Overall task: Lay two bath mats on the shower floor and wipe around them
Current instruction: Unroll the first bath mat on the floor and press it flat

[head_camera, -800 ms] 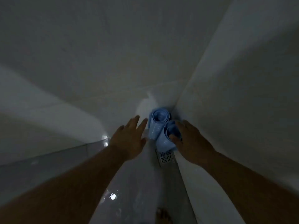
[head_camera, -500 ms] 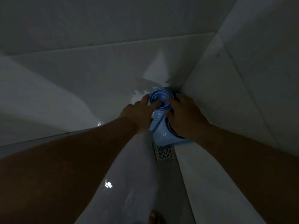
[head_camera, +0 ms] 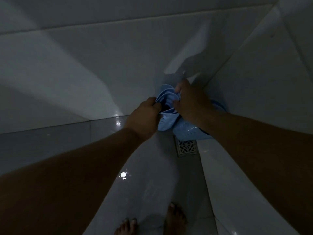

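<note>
Two rolled light-blue bath mats stand in the shower's far corner. My left hand grips the outer edge of the nearer-left rolled mat, whose spiral layers show from above. My right hand pinches the same roll's top from the right side. The second blue mat, with small holes, lies lower and to the right, partly hidden under my right wrist. The light is dim.
A square metal floor drain sits just in front of the mats. White tiled walls meet at the corner. The wet glossy floor shows reflections. My bare feet stand at the bottom edge.
Both hands went from reaching toward the rolls to gripping the left roll. Its spiral has loosened between my fingers, and the camera has come closer.
</note>
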